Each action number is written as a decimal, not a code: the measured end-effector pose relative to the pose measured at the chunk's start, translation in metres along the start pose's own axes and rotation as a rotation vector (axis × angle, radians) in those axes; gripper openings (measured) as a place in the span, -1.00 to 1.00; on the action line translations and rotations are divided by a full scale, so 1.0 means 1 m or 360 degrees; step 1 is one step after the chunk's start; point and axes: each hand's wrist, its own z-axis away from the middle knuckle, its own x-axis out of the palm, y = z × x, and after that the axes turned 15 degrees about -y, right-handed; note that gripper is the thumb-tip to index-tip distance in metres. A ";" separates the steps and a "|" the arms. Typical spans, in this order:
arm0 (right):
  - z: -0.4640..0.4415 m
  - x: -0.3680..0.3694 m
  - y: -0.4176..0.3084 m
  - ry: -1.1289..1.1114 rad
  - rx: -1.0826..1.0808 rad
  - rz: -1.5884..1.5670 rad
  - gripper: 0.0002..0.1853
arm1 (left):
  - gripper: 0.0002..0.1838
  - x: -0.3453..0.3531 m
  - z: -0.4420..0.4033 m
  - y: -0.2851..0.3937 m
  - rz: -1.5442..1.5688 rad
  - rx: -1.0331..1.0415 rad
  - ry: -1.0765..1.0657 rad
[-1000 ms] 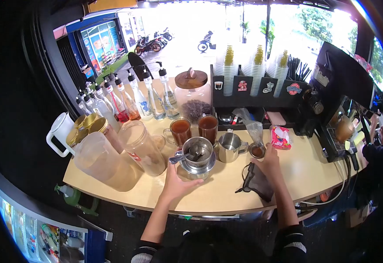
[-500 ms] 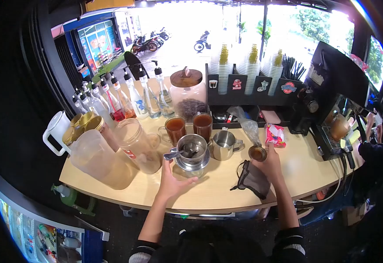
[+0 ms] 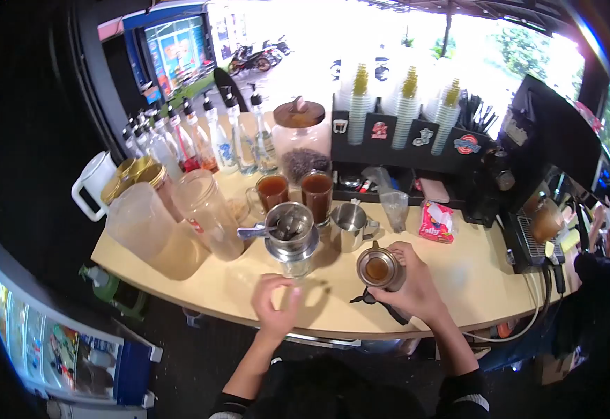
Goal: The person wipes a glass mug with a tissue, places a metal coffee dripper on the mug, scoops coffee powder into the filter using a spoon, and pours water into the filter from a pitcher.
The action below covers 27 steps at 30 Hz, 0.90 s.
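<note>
My right hand grips a small metal pitcher with brown liquid in it, tilted toward me above the counter. Beneath it lies a black mesh cloth, mostly hidden by the hand. My left hand is empty, with thumb and fingers apart, just in front of a metal drip filter. The filter sits on a glass and has a spoon resting in it. Behind it stand two glass mugs of brown drink. A steel milk jug is between filter and pitcher.
Plastic jugs and pump bottles fill the left side. A bean jar and cup rack stand behind. A pink packet lies right, near an espresso machine. The counter edge runs close to me.
My right hand has brought the small pitcher left and toward me. My left hand has drawn back from the drip filter. The camera view has shifted slightly.
</note>
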 end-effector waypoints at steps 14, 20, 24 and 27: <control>0.037 0.094 -0.058 -0.0390 -0.0569 -0.0087 -0.28 | -0.68 -0.028 0.097 0.055 0.1144 -0.1064 -0.0212; 0.075 0.163 -0.040 -0.0669 -0.0179 -0.1196 -0.64 | -0.67 -0.059 0.169 0.081 0.1114 -0.1210 -0.0115; 0.102 0.196 -0.025 -0.0931 -0.0001 -0.1622 -0.74 | -0.65 -0.070 0.217 0.089 0.1133 -0.1328 -0.0097; 0.122 0.221 -0.009 -0.1098 0.0206 -0.1694 -0.77 | -0.65 -0.071 0.244 0.091 0.1128 -0.1409 -0.0171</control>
